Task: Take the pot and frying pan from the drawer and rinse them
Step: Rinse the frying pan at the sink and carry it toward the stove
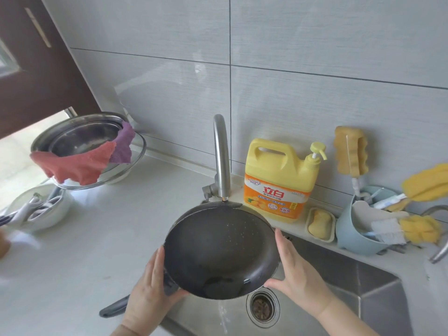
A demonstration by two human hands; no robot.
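Both hands grip the dark frying pan [221,253] tilted over the sink [378,282]: the left hand [150,297] closed at its handle base, the right hand [297,275] spread along the opposite rim. Just beyond the right fingertips [278,235] stands a yellow detergent jug [278,180] labelled "立白". Beyond the left fingers, a steel pot [80,137] sits draped with cloths [80,163].
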